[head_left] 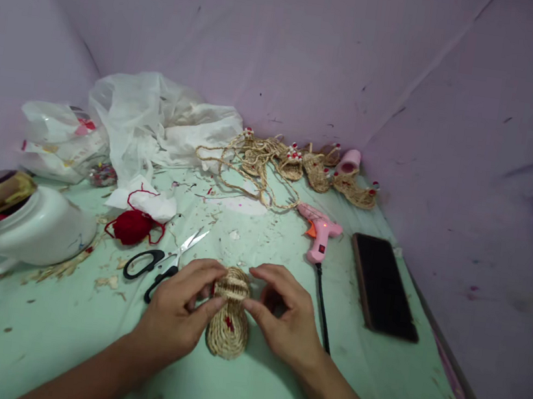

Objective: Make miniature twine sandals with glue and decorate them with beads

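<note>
A small slipper of coiled straw rope [227, 335] lies on the cloth in front of me, a pale band across its upper part and a red mark on its sole. At the band's left end, my left hand [178, 306] grips with thumb and index finger, a bit of red showing beside them. My right hand [284, 310] curves around the opposite side, its thumb and fingertips at the right end of the band. Black-handled scissors [169, 264] lie open just beyond my left hand.
A pink glue gun [321, 233] with a black cable and a dark phone [385, 287] lie to the right. Red yarn [132, 228], a white pitcher [56, 227] and plastic bags [129, 122] are on the left. Straw rope [263, 186] and finished-looking slippers [316, 172] line the back wall.
</note>
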